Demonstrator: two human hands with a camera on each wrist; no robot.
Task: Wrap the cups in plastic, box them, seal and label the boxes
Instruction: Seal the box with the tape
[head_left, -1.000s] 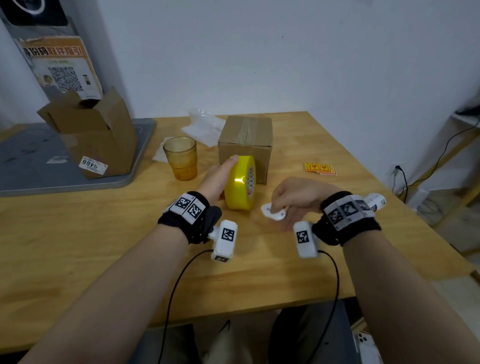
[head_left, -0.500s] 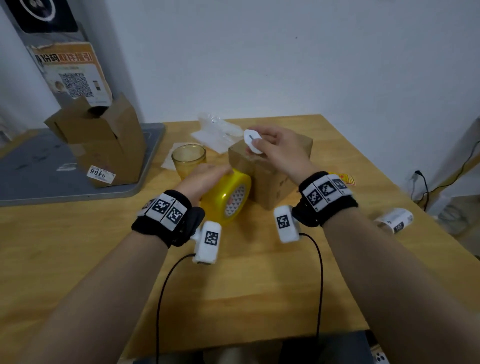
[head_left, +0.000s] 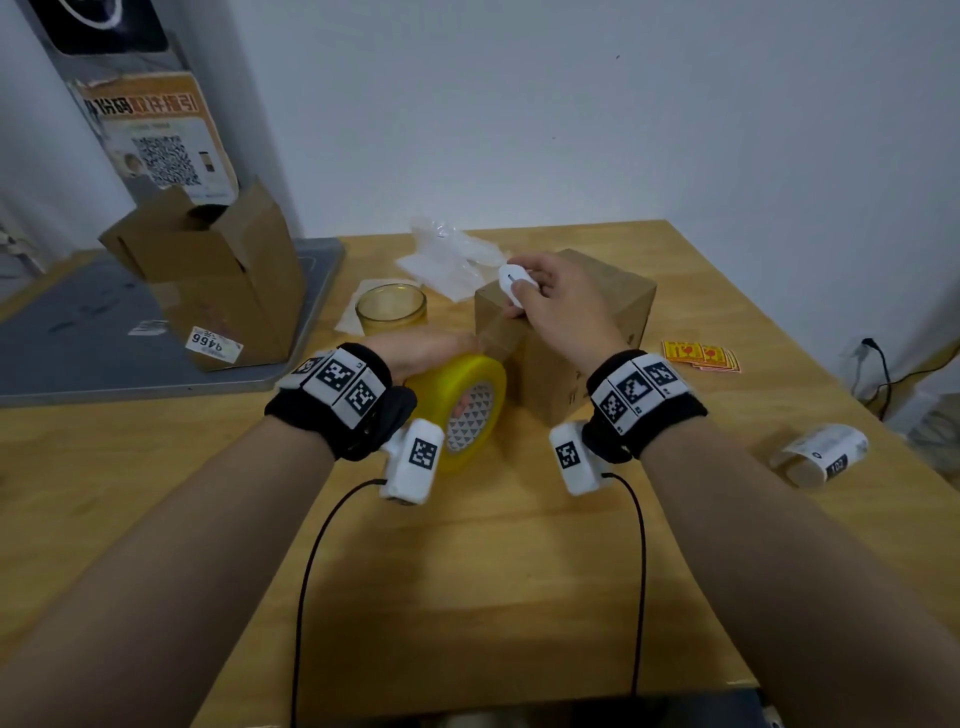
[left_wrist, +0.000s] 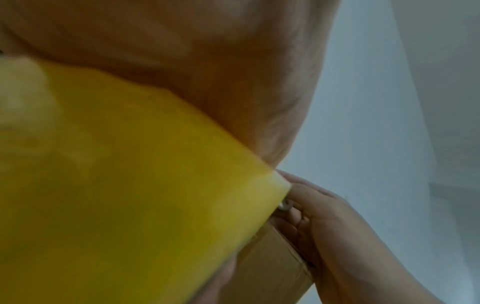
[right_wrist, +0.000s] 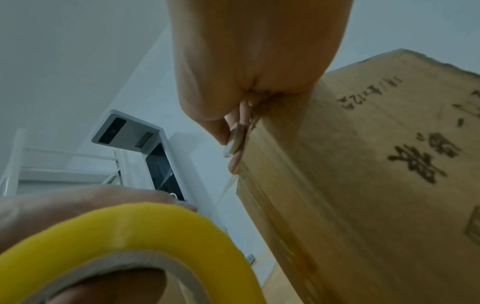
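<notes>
A closed cardboard box (head_left: 613, 317) stands mid-table, with a strip of tape running from its near left edge down to the yellow tape roll (head_left: 462, 400). My left hand (head_left: 415, 353) grips that roll (left_wrist: 130, 185) from above, just left of the box. My right hand (head_left: 550, 306) rests on the box's top left corner and pinches a small white cutter (head_left: 511, 283) against the edge (right_wrist: 235, 139). An amber glass cup (head_left: 390, 309) stands left of the box. Clear plastic wrap (head_left: 447, 254) lies behind it.
An open cardboard box (head_left: 208, 275) sits on a grey board (head_left: 78, 332) at the back left. Red and yellow stickers (head_left: 701, 356) lie right of the sealed box. A white label roll (head_left: 821, 452) lies near the table's right edge.
My right hand has lifted the white cutter from the table up to the box's top left corner. My left hand has tilted the tape roll and a strip now stretches to the box.
</notes>
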